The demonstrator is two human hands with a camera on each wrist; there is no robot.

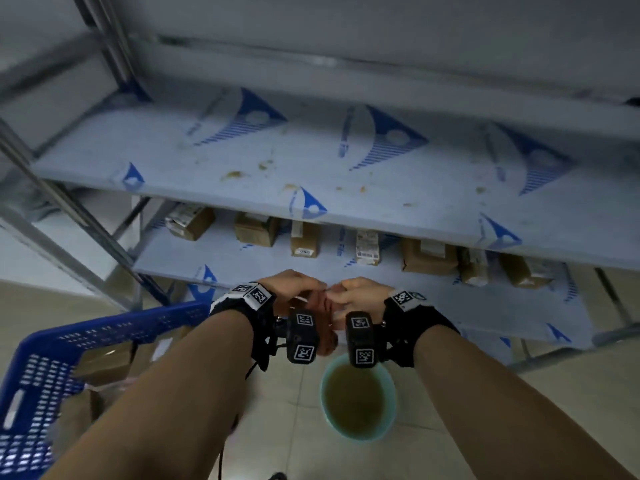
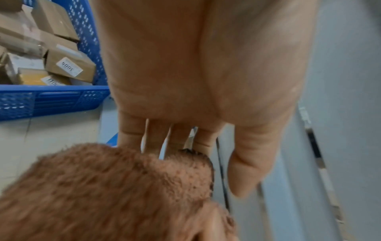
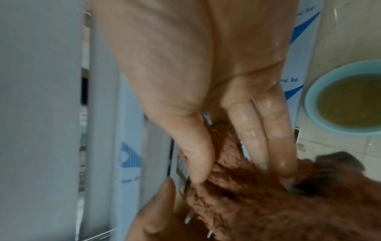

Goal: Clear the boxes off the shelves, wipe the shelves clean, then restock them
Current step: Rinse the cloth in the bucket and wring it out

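Both hands meet in front of the shelves, above a basin. A wet reddish-brown cloth (image 1: pixel 327 341) (image 2: pixel 113 187) (image 3: pixel 257 203) hangs between them. My right hand (image 1: pixel 356 294) (image 3: pixel 226 163) pinches it between thumb and wet fingers. My left hand (image 1: pixel 298 289) (image 2: pixel 206 143) holds its other end, fingertips hidden behind the cloth, thumb out. The middle shelf (image 1: pixel 346 174) is bare of boxes and shows brown stains. Several cardboard boxes (image 1: pixel 304 239) stand in a row on the lower shelf.
A teal basin (image 1: pixel 323 393) (image 3: pixel 309 104) of murky yellow-brown water sits on the tiled floor below my hands. A blue plastic basket (image 1: pixel 41 351) (image 2: pixel 51 101) at the left holds several boxes (image 2: pixel 68 63). Metal shelf posts (image 1: pixel 69 216) rise at the left.
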